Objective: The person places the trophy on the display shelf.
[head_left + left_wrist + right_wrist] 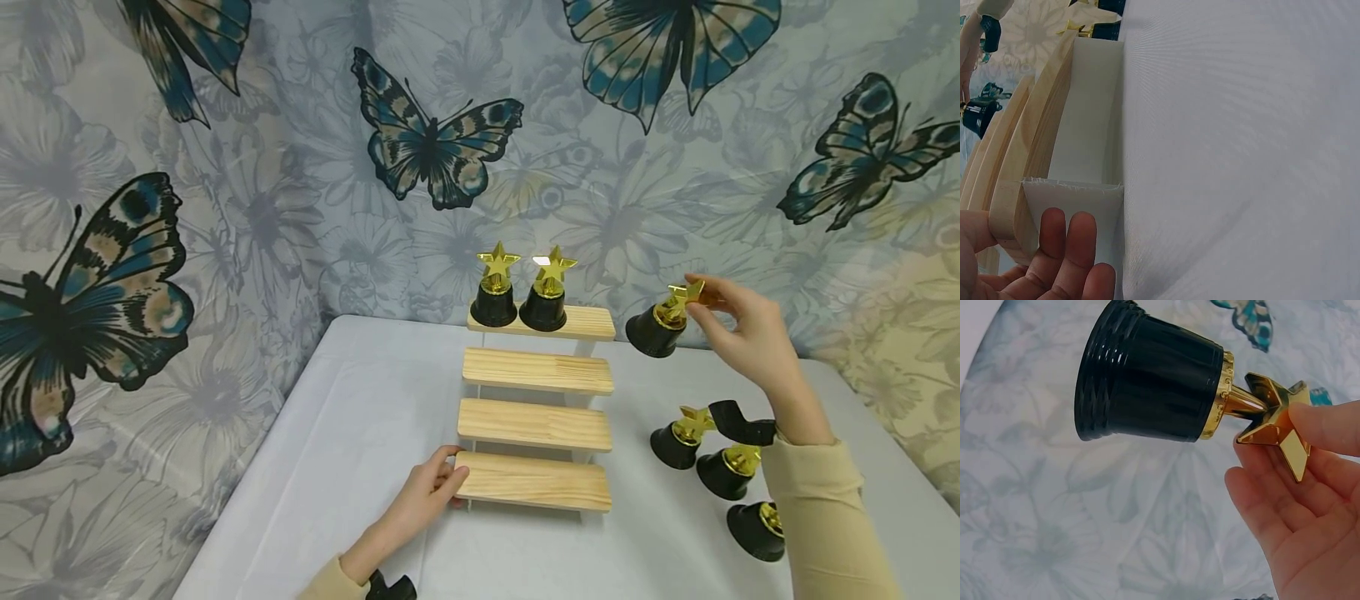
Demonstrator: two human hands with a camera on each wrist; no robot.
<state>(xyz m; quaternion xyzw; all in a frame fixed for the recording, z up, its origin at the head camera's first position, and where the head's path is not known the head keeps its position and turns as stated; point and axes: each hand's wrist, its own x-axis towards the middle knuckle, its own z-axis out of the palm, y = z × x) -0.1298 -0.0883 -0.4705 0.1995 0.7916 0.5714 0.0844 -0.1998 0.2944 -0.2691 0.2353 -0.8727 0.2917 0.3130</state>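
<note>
My right hand [738,329] pinches the gold star of a small star trophy [1154,378] between thumb and fingers. The trophy hangs tilted in the air, right of the top step, its black base toward the stand. Two matching trophies, a left one [495,287] and a right one [551,292], stand upright side by side on the top step of a wooden stepped display stand [536,425]. At the lowest step's left end, my left hand [423,492] grips the board; in the left wrist view its thumb presses the wood [1013,212] and the other fingers curl beneath.
Three more trophies lie tilted on the white-covered table [337,433], right of the stand: one farther back [675,446], one in the middle [723,477] and one nearer [756,533], partly behind my right sleeve. A butterfly-print cloth [300,217] hangs behind the table.
</note>
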